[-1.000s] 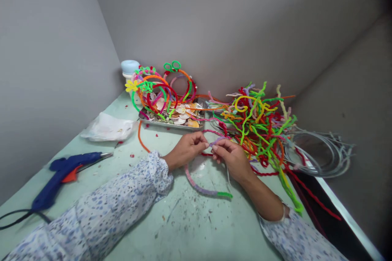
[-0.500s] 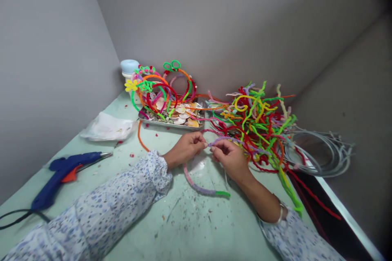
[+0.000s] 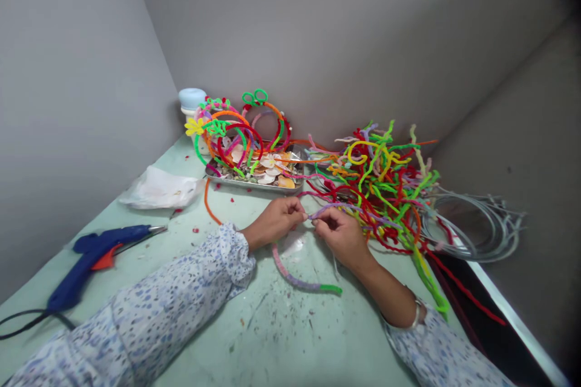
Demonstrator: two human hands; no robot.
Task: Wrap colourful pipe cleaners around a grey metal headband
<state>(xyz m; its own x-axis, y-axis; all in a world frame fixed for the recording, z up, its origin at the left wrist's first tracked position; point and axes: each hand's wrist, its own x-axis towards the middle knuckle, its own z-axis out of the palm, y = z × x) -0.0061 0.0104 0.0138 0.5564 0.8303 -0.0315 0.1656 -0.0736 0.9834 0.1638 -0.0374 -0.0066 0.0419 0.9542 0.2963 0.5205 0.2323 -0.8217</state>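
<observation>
My left hand (image 3: 278,220) is closed in a pinch around a headband (image 3: 297,283) wrapped in pink, lilac and green pipe cleaner. The headband's wrapped part curves down from beneath the left fingers over the table. My right hand (image 3: 340,234) is closed, its thumb and fingertips pinching a lilac pipe cleaner (image 3: 327,207) close to the left fingertips. The far end of that pipe cleaner runs right, across the colourful pile. Between the two hands is a small gap where the lilac strand meets the band; my fingers hide part of it.
Loose pipe cleaners (image 3: 385,175) are heaped at the right, beside bare grey headbands (image 3: 476,230). Finished looped headbands (image 3: 236,127) stand on a metal tray (image 3: 254,185) of shells. A blue glue gun (image 3: 91,260), a plastic bag (image 3: 158,188) and a blue-lidded container (image 3: 192,98) are at left.
The right fingertips have shifted very slightly, and the lilac pipe cleaner lies a little differently near them. My left hand and the headband look almost still.
</observation>
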